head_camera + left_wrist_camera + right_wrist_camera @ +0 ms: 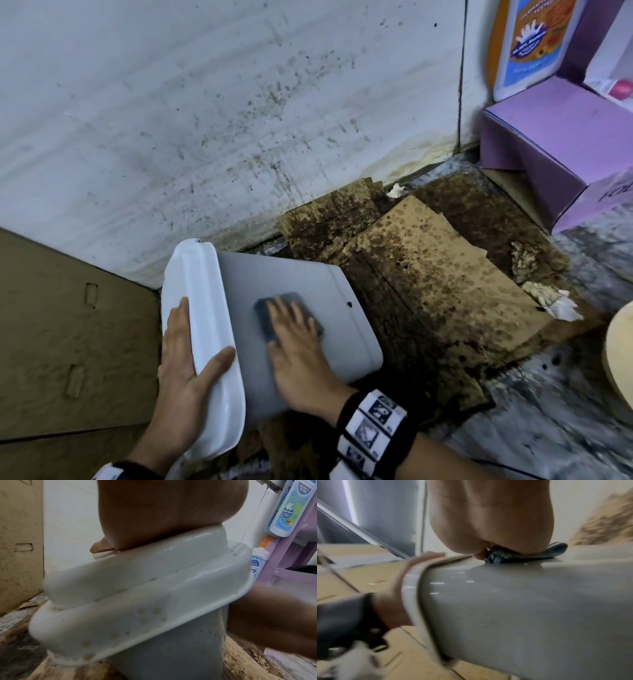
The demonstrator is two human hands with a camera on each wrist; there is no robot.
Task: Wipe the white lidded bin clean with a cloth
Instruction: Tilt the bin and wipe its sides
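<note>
As the bin lies tipped, the left hand steadies its lid, fingers flat. The right hand, fingers spread, presses the cloth onto the upturned side.

Grey bin lies on its side, white lid leftward, dark cloth flat upon it.

Stained white wall; mouldy cardboard on floor.
</note>
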